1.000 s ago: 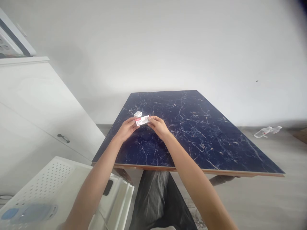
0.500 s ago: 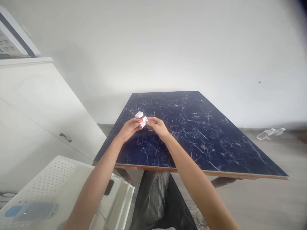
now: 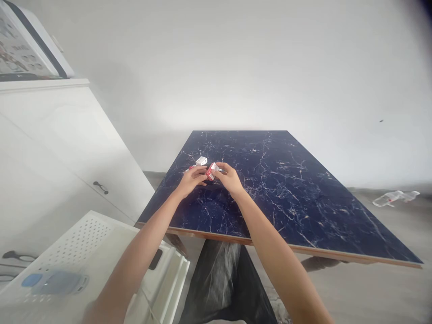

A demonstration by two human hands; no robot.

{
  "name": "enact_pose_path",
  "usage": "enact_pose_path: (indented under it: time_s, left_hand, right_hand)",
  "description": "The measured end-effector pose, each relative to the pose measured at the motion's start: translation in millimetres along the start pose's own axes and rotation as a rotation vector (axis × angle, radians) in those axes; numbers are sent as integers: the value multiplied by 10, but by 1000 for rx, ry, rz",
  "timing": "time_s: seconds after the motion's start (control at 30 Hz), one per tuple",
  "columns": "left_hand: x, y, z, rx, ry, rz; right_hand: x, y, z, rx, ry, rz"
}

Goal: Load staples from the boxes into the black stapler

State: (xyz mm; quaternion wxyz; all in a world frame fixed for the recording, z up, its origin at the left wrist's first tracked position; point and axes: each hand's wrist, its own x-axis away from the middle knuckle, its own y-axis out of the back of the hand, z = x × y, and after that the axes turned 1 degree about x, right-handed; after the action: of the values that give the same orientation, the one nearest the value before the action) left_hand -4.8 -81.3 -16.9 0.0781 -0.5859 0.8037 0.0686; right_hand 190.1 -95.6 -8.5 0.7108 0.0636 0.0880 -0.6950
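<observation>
Both my hands meet over the dark blue marble table (image 3: 286, 193), at its left side. My left hand (image 3: 193, 179) and my right hand (image 3: 229, 177) pinch a small red and white box (image 3: 212, 170) between their fingertips, just above the tabletop. A second small white box (image 3: 201, 160) lies on the table right behind my left hand. A bit of red and white card (image 3: 189, 168) shows beside my left fingers.
A white cabinet (image 3: 60, 148) with a dark handle stands to the left. A white perforated appliance top (image 3: 84, 261) sits near my left elbow. Clear plastic bottles (image 3: 394, 198) lie on the floor at the right. My dark trousers show below the table's front edge.
The red and white box has been turned in my fingers, from lying flat with its long face up to end-on. My view has shifted slightly to the left.
</observation>
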Motion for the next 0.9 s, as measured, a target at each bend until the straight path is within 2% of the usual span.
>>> enact_pose_path:
  time_s: [0.17, 0.3, 0.37, 0.53, 0.6, 0.67, 0.77, 0.83, 0.9]
  left_hand:
    - [-33, 62, 18, -152, -165, -190]
    - [-52, 94, 23, -184, -253, -285]
    - [-44, 86, 30, -213, -298, -294]
    - [8, 7, 32, -314, -391, -212]
    - [8, -1, 23, -372, -425, -257]
    - [-16, 44, 18, -432, -463, -398]
    - [-86, 218, 46, -482, -498, -750]
    - [-136, 368, 101, -509, -450, -949]
    - [-174, 497, 178, -563, -331, -1028]
  right_hand:
    - [16, -12, -52, 277, 53, -24]
    - [52, -100, -95, 276, 30, 41]
    - [65, -135, -104, 273, 34, 59]
    - [95, -169, -81, 338, 94, 23]
    - [99, -173, -71, 345, 133, 50]
    - [95, -172, -64, 337, 151, 72]
    - [77, -155, -62, 362, 122, 44]
    - [64, -133, -66, 393, 93, 5]
    - [54, -111, -77, 417, 77, -26]
